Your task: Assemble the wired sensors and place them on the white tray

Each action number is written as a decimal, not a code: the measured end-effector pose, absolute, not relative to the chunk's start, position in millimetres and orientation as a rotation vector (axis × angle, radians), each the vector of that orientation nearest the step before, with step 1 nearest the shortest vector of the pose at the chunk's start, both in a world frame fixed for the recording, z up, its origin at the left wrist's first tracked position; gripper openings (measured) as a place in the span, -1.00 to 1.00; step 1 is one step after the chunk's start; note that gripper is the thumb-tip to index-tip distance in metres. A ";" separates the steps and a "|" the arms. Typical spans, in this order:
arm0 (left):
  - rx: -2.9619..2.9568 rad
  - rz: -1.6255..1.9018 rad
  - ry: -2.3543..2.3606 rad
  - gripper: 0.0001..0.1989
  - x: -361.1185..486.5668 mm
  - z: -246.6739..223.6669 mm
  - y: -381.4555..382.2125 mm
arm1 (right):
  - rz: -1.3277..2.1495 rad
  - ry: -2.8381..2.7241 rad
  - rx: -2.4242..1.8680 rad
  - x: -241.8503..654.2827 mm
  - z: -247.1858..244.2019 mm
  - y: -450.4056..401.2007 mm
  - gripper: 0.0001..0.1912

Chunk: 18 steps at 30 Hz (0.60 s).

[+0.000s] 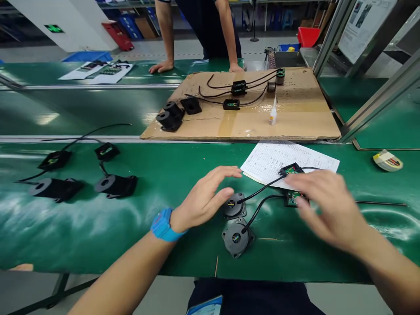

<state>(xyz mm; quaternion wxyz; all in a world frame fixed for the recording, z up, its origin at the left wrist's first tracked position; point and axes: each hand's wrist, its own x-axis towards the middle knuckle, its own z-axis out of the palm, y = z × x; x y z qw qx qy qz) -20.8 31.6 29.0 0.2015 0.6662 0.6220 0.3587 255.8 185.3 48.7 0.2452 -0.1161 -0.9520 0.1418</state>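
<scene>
My left hand (206,199), with a blue watch (166,225) on its wrist, is held over the green bench with fingers stretched out. Just to its right are a round grey motor-like part (233,206) and, nearer me, a second round grey part (236,238). Black cables run from both to small open boxes with green circuit boards, one the farther box (292,169), the other the nearer box (292,197). Over the right edges of these boxes hovers my right hand (328,205), fingers apart and slightly blurred; whether it touches them I cannot tell.
A written sheet (262,159) lies under the farther box. At left are black cylindrical housings (114,186) with cabled boxes. Behind, a cardboard sheet (203,124) carries similar parts and a small bottle (273,114). A tape roll (387,161) lies right. Across stands a person (203,26), hands on the bench.
</scene>
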 end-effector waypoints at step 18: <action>2.255 0.391 1.462 -0.61 -6.4 -3.7 168.2 | 0.480 -2.816 -0.490 316.9 -5.3 237.9 -0.92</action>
